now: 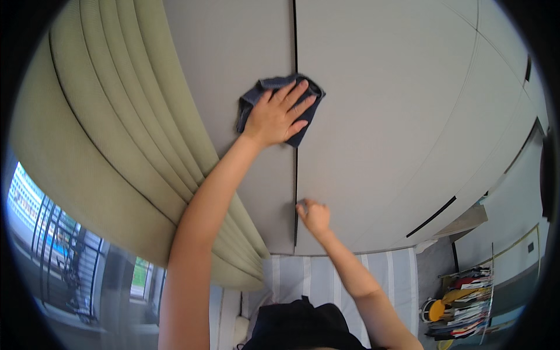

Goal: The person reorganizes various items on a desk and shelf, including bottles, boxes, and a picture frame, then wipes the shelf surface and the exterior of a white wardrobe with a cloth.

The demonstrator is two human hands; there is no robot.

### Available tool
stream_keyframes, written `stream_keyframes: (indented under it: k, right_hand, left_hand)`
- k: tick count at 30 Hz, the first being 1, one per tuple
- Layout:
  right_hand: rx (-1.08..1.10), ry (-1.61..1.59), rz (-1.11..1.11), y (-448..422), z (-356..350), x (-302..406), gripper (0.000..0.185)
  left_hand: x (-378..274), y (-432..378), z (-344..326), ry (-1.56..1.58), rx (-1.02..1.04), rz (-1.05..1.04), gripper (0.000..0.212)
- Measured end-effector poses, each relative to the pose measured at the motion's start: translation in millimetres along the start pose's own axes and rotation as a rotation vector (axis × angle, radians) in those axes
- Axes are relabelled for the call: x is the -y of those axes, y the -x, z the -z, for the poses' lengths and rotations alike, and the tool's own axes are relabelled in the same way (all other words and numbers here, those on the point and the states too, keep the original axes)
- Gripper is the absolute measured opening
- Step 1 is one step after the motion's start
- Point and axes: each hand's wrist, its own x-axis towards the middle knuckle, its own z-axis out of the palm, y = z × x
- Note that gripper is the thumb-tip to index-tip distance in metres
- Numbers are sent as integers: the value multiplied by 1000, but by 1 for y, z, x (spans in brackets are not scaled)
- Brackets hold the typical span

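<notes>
My left hand lies spread over a dark blue cloth, pressing it against a light grey wardrobe door. Folds and corners of the cloth stick out around the fingers. Beneath it runs a black vertical strip between two door panels. Lower down, my right hand is held with curled fingers at the door, its thumb close beside the strip. Whether those fingers grip the door's edge cannot be told.
Pale green curtains hang at the left, touching my left forearm, with a barred window beyond. Below is a striped bed cover. A loaded clothes rack and a yellow-topped stool stand at the lower right.
</notes>
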Motion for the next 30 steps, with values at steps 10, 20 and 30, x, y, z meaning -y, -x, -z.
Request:
stream_keyframes:
  k: [10,20,30]
  right_hand:
    - [-40,-30,-177,45,-46,13,16]
    - [-167,-63,-289,239,117,-28,34]
    - [-387,349,-567,295,193,-92,30]
  left_hand:
    - [28,25,24,-104,-121,137,45]
    - [32,22,29,154,-402,126,31]
    - [-15,0,22,276,-351,29,37]
